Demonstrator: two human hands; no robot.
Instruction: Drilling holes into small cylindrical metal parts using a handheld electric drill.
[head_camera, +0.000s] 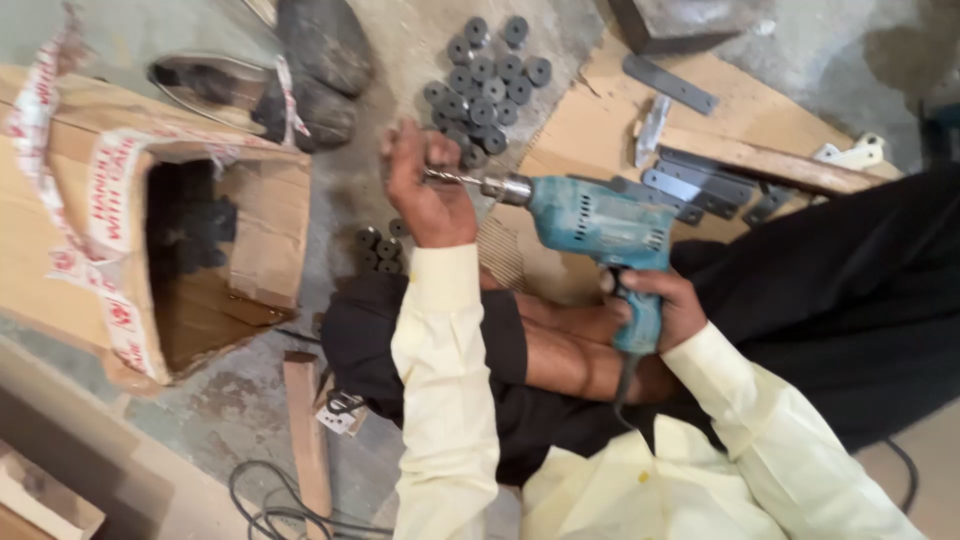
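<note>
My left hand (428, 190) is closed into a fist around a small black disc, held on the floor beside a pile of black round discs (486, 75). The bit of a blue electric drill (598, 222) runs sideways into that fist. My right hand (662, 303) grips the drill's handle, and its cord hangs down from it. Both my arms wear cream sleeves. The disc in my left hand is mostly hidden by my fingers.
An open cardboard box (250, 250) with red and white tape lies at the left, with dark discs inside. A few discs (378, 250) sit near my left wrist. Flat grey metal bars (700, 185) lie on cardboard at the right. Black cloth (830, 290) and a bare limb (565, 350) lie under the drill. A wood strip (305, 430) and cables lie below.
</note>
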